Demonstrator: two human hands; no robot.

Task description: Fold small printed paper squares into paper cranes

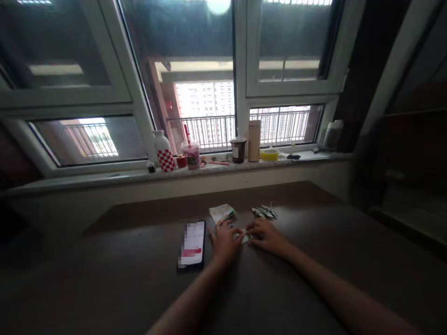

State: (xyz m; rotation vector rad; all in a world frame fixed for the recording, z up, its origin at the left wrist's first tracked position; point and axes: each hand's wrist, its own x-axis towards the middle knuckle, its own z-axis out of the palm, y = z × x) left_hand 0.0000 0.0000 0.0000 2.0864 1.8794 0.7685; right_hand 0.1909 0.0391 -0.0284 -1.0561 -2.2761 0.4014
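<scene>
A small light-coloured piece of paper (pixel 245 237) with green print lies low on the brown table, between my two hands. My left hand (pixel 224 241) pinches its left side with thumb and forefinger, the other fingers bent above the tabletop. From the right, my right hand (pixel 267 237) has its fingertips closed on the other side of the paper. Just beyond my left hand is a stack of printed paper sheets (pixel 221 212). A little heap of small folded paper pieces (pixel 264 212) sits beyond my right hand. The fingers partly hide the piece being held.
A phone (pixel 192 245) with a lit screen lies left of my left hand on the table (pixel 139 288). Along the windowsill (pixel 213 168) stand a checked bottle (pixel 164 153), drink cups (pixel 239 150), a tan flask (pixel 254 141) and a yellow tape roll (pixel 269 155).
</scene>
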